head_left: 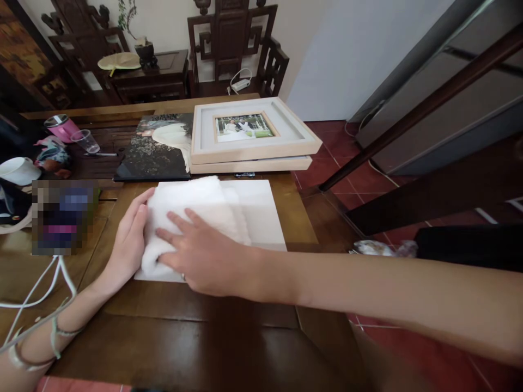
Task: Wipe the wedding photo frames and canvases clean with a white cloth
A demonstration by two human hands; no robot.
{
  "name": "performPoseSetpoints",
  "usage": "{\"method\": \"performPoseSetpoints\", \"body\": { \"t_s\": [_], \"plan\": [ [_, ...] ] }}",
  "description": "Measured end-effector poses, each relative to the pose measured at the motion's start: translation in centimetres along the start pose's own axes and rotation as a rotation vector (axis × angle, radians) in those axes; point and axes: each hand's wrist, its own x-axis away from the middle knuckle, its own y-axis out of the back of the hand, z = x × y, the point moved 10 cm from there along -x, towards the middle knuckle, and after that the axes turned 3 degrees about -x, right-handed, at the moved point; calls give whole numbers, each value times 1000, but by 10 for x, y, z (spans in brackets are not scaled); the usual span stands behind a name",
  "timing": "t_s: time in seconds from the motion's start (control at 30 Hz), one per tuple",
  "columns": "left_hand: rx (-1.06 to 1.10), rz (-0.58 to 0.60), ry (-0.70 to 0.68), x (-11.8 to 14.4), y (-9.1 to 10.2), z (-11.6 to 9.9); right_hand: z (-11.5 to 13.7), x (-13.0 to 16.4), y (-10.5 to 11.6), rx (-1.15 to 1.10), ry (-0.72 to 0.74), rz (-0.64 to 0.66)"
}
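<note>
A folded white towel lies over a flat white board on the wooden table. My right hand rests on top of the towel, its fingers spread, with a ring on one finger. Along the left edge of the towel and board, my left hand is held upright with the fingers stretched out, touching that side. The towel hides much of the board, and part of the towel lies under my right hand.
Two stacked light-wood picture frames and a dark photo panel lie behind the board. At left are a pink tumbler, a clear plastic cup, a white mug and white cables. The table's right edge drops to red floor tiles.
</note>
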Motion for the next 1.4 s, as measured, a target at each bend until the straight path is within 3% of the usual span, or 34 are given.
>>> {"method": "performPoseSetpoints", "body": {
  "t_s": [0.1, 0.2, 0.27, 0.43, 0.63, 0.83, 1.07, 1.23, 1.4],
  "plan": [
    [172, -77, 95, -1, 6, 8, 27, 9, 2, -57, 132, 10],
    [191, -3, 109, 1, -1, 5, 45, 27, 4, -138, 176, 78],
    [62, 82, 53, 3, -8, -3, 47, 38, 6, -173, 135, 118],
    [-330, 262, -159, 13, -25, -26, 26, 46, 13, -249, 4, 144],
    [-486, 298, -239, 18, -28, -31, -11, 43, 17, -183, -118, 182],
    [-575, 327, -305, 24, -34, -30, -60, 40, 27, -253, -313, 55],
    [-600, 324, -358, 22, -39, -41, -79, -3, 44, -583, -260, -243],
    [-631, 315, -372, 22, -41, -45, -84, -35, 42, -635, -231, -235],
    [-642, 329, -364, 23, -41, -39, -86, -19, 49, -547, -226, -192]
  ]
}}
